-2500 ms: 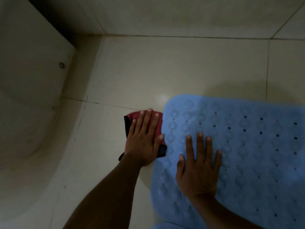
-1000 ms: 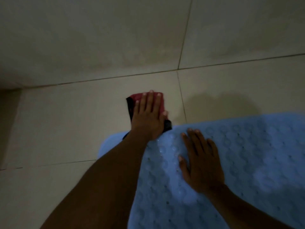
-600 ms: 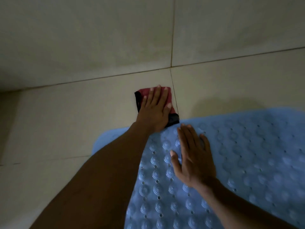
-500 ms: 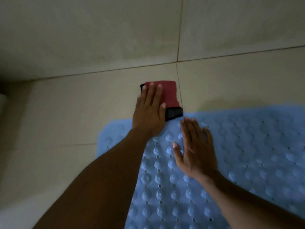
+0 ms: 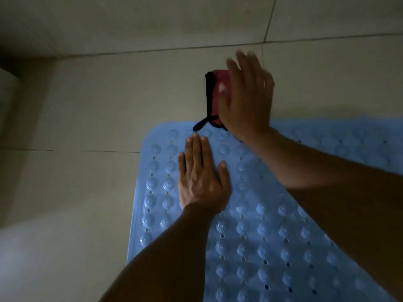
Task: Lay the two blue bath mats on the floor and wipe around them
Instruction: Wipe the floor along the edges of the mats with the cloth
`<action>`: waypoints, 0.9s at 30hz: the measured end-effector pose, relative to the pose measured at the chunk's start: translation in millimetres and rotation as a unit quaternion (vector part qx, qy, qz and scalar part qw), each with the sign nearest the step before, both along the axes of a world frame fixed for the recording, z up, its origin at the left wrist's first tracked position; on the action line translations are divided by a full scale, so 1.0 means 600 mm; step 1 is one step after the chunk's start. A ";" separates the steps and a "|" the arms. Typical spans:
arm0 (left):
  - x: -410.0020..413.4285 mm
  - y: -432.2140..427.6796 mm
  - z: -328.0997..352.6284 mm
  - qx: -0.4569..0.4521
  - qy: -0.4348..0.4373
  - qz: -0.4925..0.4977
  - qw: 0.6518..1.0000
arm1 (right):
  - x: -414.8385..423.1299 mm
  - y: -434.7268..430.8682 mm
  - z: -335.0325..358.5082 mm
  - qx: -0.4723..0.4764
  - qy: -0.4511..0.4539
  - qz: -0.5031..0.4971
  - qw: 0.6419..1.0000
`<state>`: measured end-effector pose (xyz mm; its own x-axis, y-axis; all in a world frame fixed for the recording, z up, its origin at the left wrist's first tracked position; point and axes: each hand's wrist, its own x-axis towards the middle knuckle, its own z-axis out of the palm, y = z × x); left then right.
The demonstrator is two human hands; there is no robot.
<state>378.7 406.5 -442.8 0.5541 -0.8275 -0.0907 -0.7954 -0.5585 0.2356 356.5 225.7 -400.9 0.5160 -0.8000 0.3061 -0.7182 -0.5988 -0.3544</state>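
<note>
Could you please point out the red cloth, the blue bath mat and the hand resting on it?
red cloth (image 5: 216, 101): head view, red fabric beside its black trim.
blue bath mat (image 5: 261, 236): head view, bare studded middle.
left hand (image 5: 202, 179): head view, back of the hand.

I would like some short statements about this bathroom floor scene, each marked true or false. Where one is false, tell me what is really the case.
1. The left hand lies flat, fingers straight, on the blue rubber bath mat. True.
2. The right hand grips the edge of the mat. False: its fingers are straight and it is over the red cloth with black trim. Blur hides how firmly it presses.
3. The cloth lies in the middle of the mat. False: it lies mostly on the beige tiled floor at the mat's far edge. Only its black trim reaches onto the mat.
4. The mat has round bumps and small holes. True.
</note>
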 end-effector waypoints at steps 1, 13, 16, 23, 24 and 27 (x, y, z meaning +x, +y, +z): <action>-0.001 -0.002 0.002 0.004 0.004 -0.001 1.000 | 0.022 -0.014 -0.006 0.045 0.048 0.023 0.998; -0.003 0.002 -0.003 0.001 0.000 -0.008 1.000 | -0.048 -0.061 -0.056 0.092 0.224 0.120 0.963; -0.001 0.001 -0.001 0.006 -0.026 -0.012 1.000 | -0.108 -0.091 -0.047 0.121 0.243 0.106 0.957; -0.179 -0.114 0.025 0.007 0.017 -0.194 0.981 | -0.254 -0.158 -0.033 0.154 0.250 0.059 0.954; -0.221 -0.139 0.019 -0.004 0.030 -0.214 0.976 | -0.275 -0.168 -0.031 0.152 0.252 0.051 0.954; -0.282 -0.174 0.001 0.022 0.030 -0.235 0.971 | -0.340 -0.198 -0.041 0.153 0.247 0.025 0.957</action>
